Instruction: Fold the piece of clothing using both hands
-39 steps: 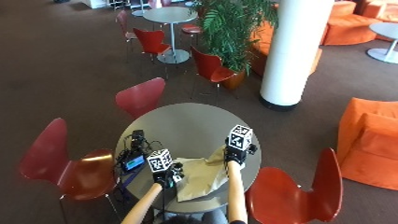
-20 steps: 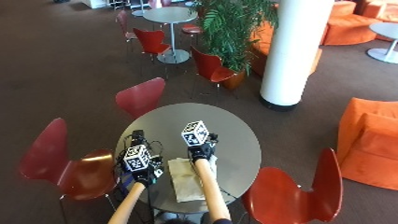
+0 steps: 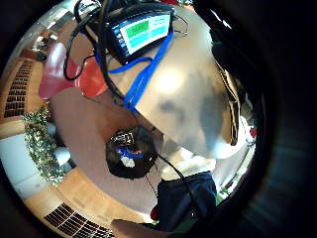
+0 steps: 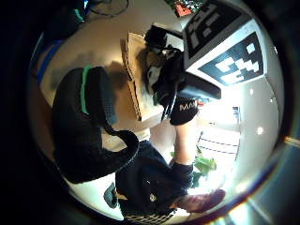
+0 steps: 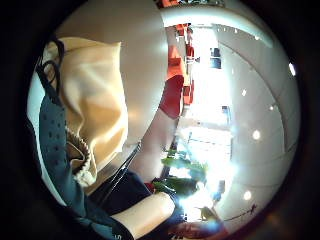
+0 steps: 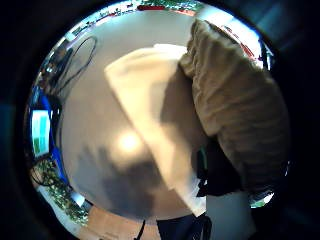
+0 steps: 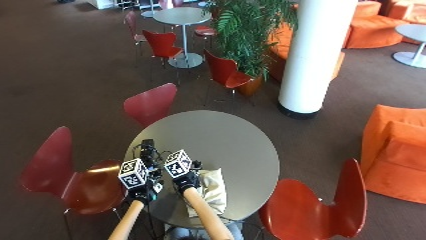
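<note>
A round grey table (image 7: 226, 135) carries a cream-coloured garment (image 7: 212, 192) at its near edge, in front of the person. The garment lies folded into a narrow stack, its long side running away from the person, its near end reaching the table rim.

The right hand (image 7: 186, 180) is at the garment's left edge. In the right thumb side palm view, a fold of the cloth (image 6: 240, 110) is bunched close against the palm, above the flat folded layers (image 6: 155, 120) on the tabletop. The right little finger side palm view shows cloth (image 5: 95, 100) gathered against the glove. The hand grips the garment's edge.

The left hand (image 7: 143, 190) is over the table's left rim, just beside the right hand and clear of the garment. Its thumb side palm view shows curled gloved fingers (image 4: 89, 122) with nothing between them, and the other hand (image 4: 173, 79) on the folded stack (image 4: 136, 79).

A small device with a lit screen (image 3: 143, 29) and its black and blue cables (image 3: 143, 74) lie on the table left of the hands. Red chairs (image 7: 313, 210) surround the table
</note>
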